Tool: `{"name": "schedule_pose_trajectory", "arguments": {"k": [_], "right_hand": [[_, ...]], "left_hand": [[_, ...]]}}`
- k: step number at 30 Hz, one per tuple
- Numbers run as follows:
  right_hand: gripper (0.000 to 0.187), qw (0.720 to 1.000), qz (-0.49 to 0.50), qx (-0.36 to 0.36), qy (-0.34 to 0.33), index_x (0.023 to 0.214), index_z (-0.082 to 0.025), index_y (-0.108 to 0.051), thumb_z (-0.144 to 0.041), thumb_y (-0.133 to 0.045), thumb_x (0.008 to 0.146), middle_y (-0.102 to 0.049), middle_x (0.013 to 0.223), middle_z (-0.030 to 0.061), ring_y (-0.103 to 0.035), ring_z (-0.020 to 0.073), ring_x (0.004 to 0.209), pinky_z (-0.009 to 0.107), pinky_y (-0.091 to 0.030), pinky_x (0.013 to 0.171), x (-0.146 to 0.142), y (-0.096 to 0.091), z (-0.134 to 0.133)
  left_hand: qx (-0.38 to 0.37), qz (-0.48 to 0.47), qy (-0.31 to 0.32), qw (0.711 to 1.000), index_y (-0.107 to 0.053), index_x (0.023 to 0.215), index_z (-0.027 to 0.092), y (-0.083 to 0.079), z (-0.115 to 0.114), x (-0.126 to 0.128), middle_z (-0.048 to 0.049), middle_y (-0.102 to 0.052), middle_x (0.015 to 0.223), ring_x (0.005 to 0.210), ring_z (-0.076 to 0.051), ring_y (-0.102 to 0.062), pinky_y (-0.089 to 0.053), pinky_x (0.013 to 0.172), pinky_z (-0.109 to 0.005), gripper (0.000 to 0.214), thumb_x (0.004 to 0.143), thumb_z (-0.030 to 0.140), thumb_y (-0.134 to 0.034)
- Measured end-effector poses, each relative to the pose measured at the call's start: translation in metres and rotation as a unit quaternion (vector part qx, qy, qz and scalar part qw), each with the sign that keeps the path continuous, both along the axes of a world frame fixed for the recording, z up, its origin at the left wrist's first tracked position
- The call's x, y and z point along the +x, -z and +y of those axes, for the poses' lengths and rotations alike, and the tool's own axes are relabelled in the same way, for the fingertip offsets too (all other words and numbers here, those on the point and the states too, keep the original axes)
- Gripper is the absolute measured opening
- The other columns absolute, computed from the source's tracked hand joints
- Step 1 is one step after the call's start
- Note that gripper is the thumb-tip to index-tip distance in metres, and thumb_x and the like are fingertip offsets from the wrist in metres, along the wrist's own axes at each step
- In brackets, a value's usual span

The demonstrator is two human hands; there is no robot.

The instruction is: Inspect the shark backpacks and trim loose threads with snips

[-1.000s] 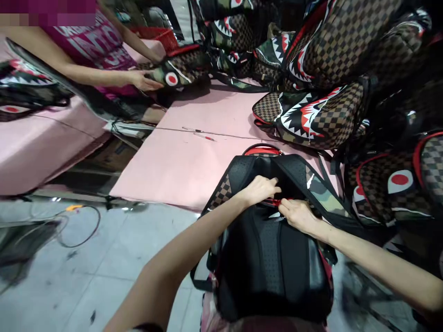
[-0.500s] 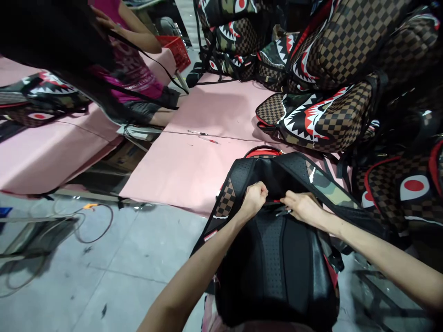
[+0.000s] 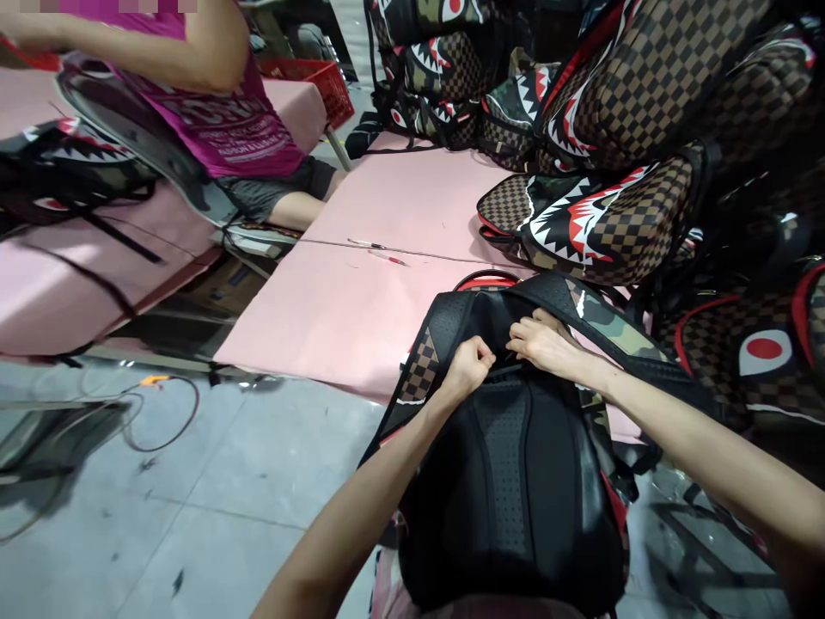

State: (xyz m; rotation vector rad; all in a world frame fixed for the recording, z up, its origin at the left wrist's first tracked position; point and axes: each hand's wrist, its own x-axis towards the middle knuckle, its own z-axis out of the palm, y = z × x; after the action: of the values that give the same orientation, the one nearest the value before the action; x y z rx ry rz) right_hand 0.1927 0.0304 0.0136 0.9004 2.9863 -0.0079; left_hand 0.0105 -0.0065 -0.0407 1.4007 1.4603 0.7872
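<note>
A black backpack with a perforated padded back lies in front of me, back side up, its top resting on the edge of the pink table. My left hand is a closed fist gripping the backpack's top edge between the shoulder straps. My right hand pinches the same top edge just to the right, its fingers curled on the fabric. The camo and checkered shoulder straps spread out to both sides of my hands.
A heap of checkered shark-mouth backpacks fills the right and far side. Two pens lie on the pink table. A person in a magenta shirt handles another backpack at the left. Cables lie on the grey floor.
My right hand has moved up and left along the backpack's top edge, toward my left fist. The person at the left has lifted a backpack and shifted position.
</note>
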Motion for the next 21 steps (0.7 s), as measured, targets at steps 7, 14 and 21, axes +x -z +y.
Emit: {"name": "schedule_pose_trajectory", "arguments": {"k": [7,14,21], "right_hand": [[0.02,0.999,-0.024,-0.013,0.041,0.079,-0.018,-0.063,-0.02,-0.046,0.09,-0.057,0.083,0.0049,-0.046,0.0184,0.081,0.033,-0.026,0.069,-0.004,-0.008,-0.01],[0.016,0.995,-0.012,-0.037,0.086,0.098,-0.018,-0.064,-0.024,-0.056,0.085,-0.06,0.095,0.0073,-0.051,0.0204,0.086,0.031,-0.032,0.071,-0.001,-0.014,-0.013],[0.024,0.936,0.094,-0.242,0.239,0.102,-0.019,-0.067,-0.027,-0.06,0.08,-0.067,0.097,0.0058,-0.061,0.0183,0.087,0.026,-0.041,0.074,0.011,-0.013,-0.039]], "left_hand": [[0.019,-0.028,0.002,0.999,-0.049,0.061,0.017,-0.025,-0.011,-0.003,0.0047,-0.051,0.052,0.054,-0.011,-0.05,-0.039,0.055,-0.022,0.012,0.07,0.015,-0.057],[0.17,0.098,0.335,0.921,-0.066,0.076,0.019,-0.083,-0.032,-0.025,-0.0009,-0.069,0.083,0.09,-0.016,-0.062,-0.028,0.106,-0.039,0.023,0.088,0.024,-0.047],[0.369,0.333,0.186,0.848,-0.053,0.117,0.008,-0.012,-0.079,-0.024,-0.0137,-0.06,0.107,0.102,-0.024,-0.054,-0.045,0.091,-0.039,0.035,0.085,0.004,-0.04]]}}
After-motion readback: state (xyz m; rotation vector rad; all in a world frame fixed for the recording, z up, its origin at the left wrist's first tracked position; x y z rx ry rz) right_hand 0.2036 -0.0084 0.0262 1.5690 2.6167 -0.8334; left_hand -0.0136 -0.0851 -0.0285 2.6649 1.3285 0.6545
